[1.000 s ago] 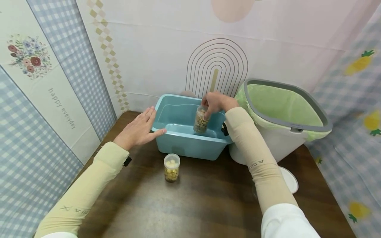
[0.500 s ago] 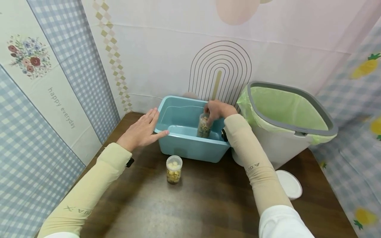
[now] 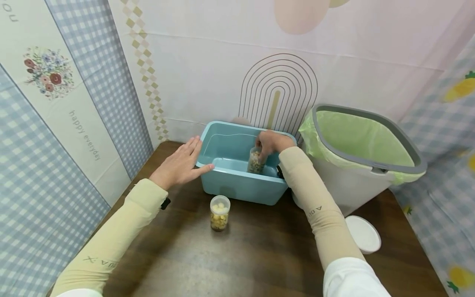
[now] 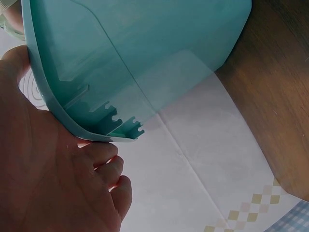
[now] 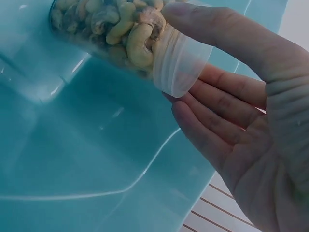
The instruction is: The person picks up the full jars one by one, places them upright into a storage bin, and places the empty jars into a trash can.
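Observation:
My right hand [image 3: 273, 142] reaches into a blue plastic basin [image 3: 243, 187] and grips a clear jar of cashews [image 3: 255, 162] near its top. In the right wrist view, the thumb and fingers are on either side of the jar's translucent top, with cashews [image 5: 140, 46] visible through the wall. Whether the jar's base touches the basin floor is hard to tell. With fingers straight, my left hand [image 3: 182, 163] rests on the left end of the basin's rim [image 4: 46, 92]. A second clear jar [image 3: 219, 213], holding pale and yellow pieces, stands upright on the table before the basin.
To the basin's right stands a white bin with a grey rim [image 3: 375, 165] and a green liner [image 3: 365, 134]. A round white container [image 3: 363, 234] sits on the brown wooden table [image 3: 256, 251] beside my right forearm. Patterned cloth [image 3: 208, 78] hangs behind and at both sides.
My right hand has lowered the cashew jar deeper into the basin. My left hand has stayed at the rim. The head view has shifted slightly.

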`<state>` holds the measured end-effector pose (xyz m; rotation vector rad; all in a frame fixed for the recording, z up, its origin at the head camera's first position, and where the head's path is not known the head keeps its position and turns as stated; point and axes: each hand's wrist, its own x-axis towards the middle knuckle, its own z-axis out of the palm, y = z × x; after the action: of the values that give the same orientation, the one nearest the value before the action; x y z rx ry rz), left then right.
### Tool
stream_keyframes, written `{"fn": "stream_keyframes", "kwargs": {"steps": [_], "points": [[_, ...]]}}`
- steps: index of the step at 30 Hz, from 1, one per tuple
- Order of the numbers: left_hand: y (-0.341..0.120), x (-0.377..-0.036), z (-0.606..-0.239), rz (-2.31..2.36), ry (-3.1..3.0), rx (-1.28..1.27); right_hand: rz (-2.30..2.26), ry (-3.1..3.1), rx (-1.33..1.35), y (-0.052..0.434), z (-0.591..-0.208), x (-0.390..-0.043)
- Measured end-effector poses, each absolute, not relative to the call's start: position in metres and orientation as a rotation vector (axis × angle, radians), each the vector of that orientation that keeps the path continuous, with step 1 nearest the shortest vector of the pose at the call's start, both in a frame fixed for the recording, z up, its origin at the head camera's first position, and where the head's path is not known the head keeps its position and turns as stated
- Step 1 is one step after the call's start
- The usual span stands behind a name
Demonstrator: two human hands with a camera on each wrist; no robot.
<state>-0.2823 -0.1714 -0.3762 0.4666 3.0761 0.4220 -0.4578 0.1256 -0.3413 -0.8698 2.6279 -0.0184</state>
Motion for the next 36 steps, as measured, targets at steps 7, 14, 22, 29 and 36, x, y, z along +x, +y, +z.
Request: {"fn": "stream_keyframes", "kwargs": {"steps": [7,14,22,29,36], "points": [[-0.179,-0.277,-0.377,0.426,3.070,0.513,0.032,2.680,-0.750,0.120,-0.332,-0.436],[-0.186,-0.278,-0.377,0.419,3.067,0.509,-0.017,2.708,-0.768,0.106,-0.306,-0.426],[-0.194,-0.278,-0.377,0.417,3.069,0.506,-0.007,2.724,-0.916,0.089,-0.286,-0.413],[-0.194,-0.277,-0.378,0.429,3.060,0.513,-0.063,2.716,-0.967,0.086,-0.269,-0.395],[-0.196,-0.277,-0.377,0.439,3.057,0.519,-0.079,2.649,-1.046,0.083,-0.256,-0.372]]}}
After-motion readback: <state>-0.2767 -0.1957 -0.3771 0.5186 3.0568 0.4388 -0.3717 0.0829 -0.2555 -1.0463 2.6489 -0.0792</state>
